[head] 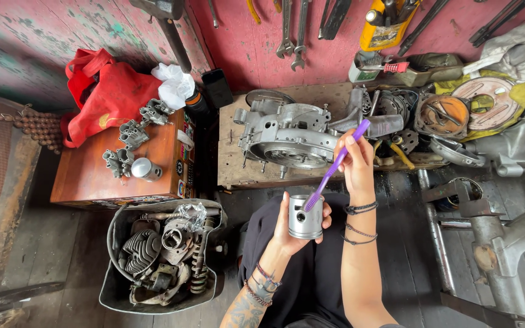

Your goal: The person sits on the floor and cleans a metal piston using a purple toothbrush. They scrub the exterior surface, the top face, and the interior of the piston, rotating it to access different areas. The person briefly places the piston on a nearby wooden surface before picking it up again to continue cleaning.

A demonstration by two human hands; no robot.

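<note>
Left hand: fingers wrapped around a metal piston, held upright over the lap.
Right hand: fingers pinch a purple toothbrush, its bristle end inside the piston's open top.
Bin of engine parts: left of the piston, on the floor.
Engine casing: beyond the piston, on a low wooden worktop.
Wrenches: on the pink wall behind the casing.

I see bright, even daylight, soft shadows, sharp focus throughout, and wide-angle bending at my frame's edges.

Wooden bench bears engine casing; floor bears bucket.
</note>
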